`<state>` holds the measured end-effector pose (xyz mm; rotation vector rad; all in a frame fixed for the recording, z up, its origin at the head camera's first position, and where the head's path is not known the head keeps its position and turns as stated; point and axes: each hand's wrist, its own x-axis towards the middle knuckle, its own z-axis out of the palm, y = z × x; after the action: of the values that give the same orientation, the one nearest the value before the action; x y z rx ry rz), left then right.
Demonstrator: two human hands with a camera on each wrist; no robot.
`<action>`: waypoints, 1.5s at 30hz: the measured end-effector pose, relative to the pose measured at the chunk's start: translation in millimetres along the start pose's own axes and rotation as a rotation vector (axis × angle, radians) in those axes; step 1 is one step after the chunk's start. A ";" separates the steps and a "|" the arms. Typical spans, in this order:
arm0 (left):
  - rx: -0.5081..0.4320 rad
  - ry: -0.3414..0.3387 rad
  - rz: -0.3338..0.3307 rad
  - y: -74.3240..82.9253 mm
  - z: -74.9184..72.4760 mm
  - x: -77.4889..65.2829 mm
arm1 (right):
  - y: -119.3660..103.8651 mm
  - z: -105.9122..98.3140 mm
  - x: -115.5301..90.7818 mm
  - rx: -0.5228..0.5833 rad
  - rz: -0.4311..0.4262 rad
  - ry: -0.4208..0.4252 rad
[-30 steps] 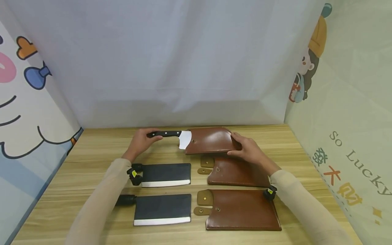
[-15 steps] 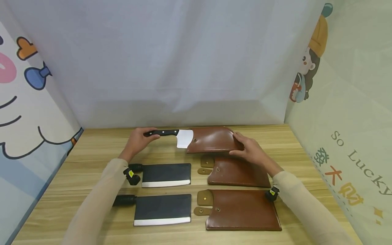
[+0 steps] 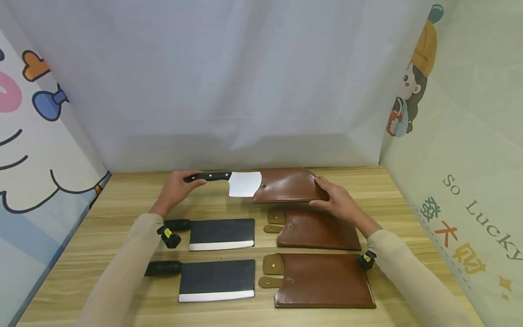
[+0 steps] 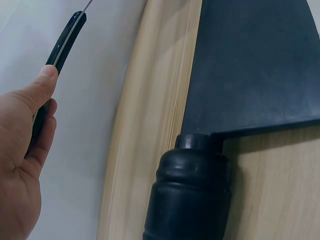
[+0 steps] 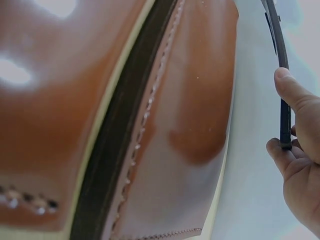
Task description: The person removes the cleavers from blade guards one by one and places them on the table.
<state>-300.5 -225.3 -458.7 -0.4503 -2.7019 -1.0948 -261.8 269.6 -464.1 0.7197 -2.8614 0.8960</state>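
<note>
My left hand [image 3: 177,188] pinches the black riveted handle of a cleaver [image 3: 244,184] near the back of the table. Part of its bright blade shows; the rest is hidden inside a brown leather sheath [image 3: 290,185]. At the sheath's far right end my right hand [image 3: 337,200] grips its edge between thumb and fingers. The left wrist view shows the thumb along the handle [image 4: 65,42], and in the right wrist view the sheath [image 5: 285,115] appears edge-on between thumb and fingers.
Two dark-bladed cleavers, one behind [image 3: 222,234] and one in front [image 3: 216,280], lie on the wooden table [image 3: 102,218] at left. Two more brown sheaths, a rear one [image 3: 318,230] and a front one [image 3: 327,279], lie at right with tan straps. A pale curtain [image 3: 245,91] hangs behind.
My left hand has moved left with the cleaver, so more of its blade shows outside the sheath. My right hand has shifted slightly right with the sheath.
</note>
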 end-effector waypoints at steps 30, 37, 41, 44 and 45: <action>0.026 -0.026 -0.004 -4.9 -15.5 -5.4 | 6.2 -10.1 -13.0 -0.015 0.018 -0.008; 0.034 -0.031 -0.019 -10.1 -19.1 -7.9 | 5.8 -10.8 -14.2 -0.019 0.006 -0.006; 0.041 -0.023 -0.018 -11.7 -20.9 -10.1 | 5.7 -11.0 -14.9 -0.019 0.003 -0.004; 0.040 -0.009 -0.020 -12.8 -22.7 -12.2 | 6.1 -11.3 -15.8 -0.018 0.004 -0.002; 0.041 -0.004 -0.022 -13.5 -23.1 -12.9 | 6.4 -11.4 -16.1 -0.016 0.003 -0.001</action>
<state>-291.7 -253.4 -454.7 -0.4172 -2.7342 -1.0432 -251.3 287.2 -461.1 0.7140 -2.8678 0.8731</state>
